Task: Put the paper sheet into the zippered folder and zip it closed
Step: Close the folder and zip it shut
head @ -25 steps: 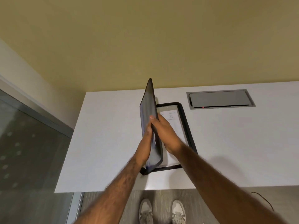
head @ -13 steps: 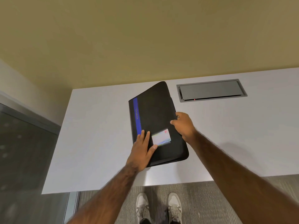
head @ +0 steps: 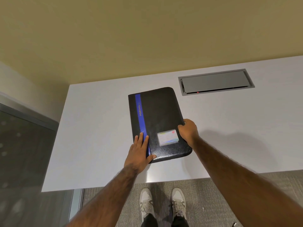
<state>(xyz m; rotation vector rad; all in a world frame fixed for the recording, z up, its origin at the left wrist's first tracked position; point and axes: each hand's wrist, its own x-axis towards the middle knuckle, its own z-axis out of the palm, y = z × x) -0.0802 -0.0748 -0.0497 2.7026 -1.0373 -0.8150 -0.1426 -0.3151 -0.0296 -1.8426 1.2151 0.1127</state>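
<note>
The black zippered folder (head: 160, 115) lies flat and folded shut on the white table (head: 91, 128), with a blue stripe down its left side and a small card pocket near its lower right. My left hand (head: 140, 153) rests flat on the folder's near left corner, fingers spread over the stripe. My right hand (head: 188, 130) curls around the folder's right edge, fingers on the rim. The paper sheet is hidden inside the folder. The zipper pull is not visible.
A grey recessed cable hatch (head: 216, 81) sits in the table behind and right of the folder. The table's near edge runs just above my shoes (head: 162, 203) on the grey carpet. A glass panel with a metal frame (head: 24, 145) stands at the left.
The folder's cover stood upright over the paper a second ago; it has swung down shut. My left hand moved onto the cover's near left corner and my right hand to the right edge.
</note>
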